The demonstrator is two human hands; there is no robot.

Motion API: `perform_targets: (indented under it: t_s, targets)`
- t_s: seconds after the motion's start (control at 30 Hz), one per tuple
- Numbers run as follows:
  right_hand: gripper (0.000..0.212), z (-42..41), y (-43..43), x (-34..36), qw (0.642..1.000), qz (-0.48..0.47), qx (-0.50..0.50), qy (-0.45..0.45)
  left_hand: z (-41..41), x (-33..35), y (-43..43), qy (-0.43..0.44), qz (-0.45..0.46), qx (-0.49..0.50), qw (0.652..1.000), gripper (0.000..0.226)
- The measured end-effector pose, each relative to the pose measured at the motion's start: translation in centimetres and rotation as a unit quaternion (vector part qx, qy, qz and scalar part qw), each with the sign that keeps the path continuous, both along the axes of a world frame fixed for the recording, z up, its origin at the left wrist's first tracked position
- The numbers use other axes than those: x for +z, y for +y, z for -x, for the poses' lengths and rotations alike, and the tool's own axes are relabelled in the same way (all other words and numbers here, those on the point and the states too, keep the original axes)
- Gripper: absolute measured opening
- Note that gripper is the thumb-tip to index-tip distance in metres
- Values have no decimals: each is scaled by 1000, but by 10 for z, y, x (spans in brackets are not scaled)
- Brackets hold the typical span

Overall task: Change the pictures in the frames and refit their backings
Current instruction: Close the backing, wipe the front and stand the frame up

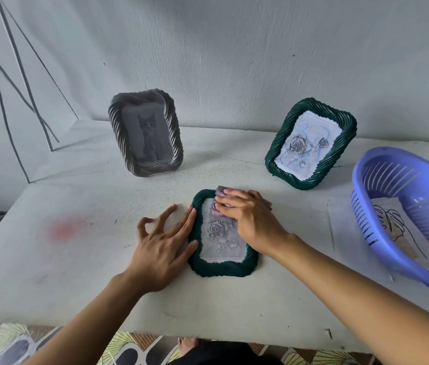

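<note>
I am at the cleaning part of the job, I think. The green frame [223, 268] lies flat on the white table [76, 259] in front of me, face up, with a rose picture [218, 233] inside it. My right hand [250, 217] has its fingers curled around a crumpled cloth [220, 191] and presses it on the top part of the picture. My left hand [160, 248] is spread, the long fingers straight against the left rim of the frame so that it does not slide; it grips nothing.

The next move, in my opinion, needs light, even strokes down the face, and then the frame must be stood up like the other two.

The frame border is thick and twisted like a rope, with rounded corners. The cloth looks soft and thin. Behind, a grey frame [118, 122] with the same rope shape and a second green frame [281, 164] stand upright. At my right a purple plastic basket [366, 233] with slots holds a leaf drawing [397, 222].
</note>
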State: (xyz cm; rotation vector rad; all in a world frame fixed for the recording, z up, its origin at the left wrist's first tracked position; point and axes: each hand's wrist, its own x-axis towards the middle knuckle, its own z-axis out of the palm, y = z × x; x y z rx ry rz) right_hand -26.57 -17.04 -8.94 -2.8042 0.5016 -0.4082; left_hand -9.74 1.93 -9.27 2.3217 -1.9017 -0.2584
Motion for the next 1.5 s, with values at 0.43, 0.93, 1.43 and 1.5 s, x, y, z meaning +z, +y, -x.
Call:
perform_targets:
  t_s: [0.43, 0.93, 1.43, 1.5]
  targets:
    - [32, 38, 36, 2, 979, -105, 177, 2, 0, 0, 1, -7, 3, 3, 1000, 63]
    - [48, 20, -15, 16, 999, 3, -14, -48, 0, 8, -3, 36, -11, 17, 999, 72]
    - [23, 24, 32, 50, 877, -278, -170, -352, 58, 88, -44, 534, 141, 152, 820, 24]
    - [22, 24, 39, 53, 877, -286, -160, -352, 68, 98, -48, 591, 146, 146, 780, 25]
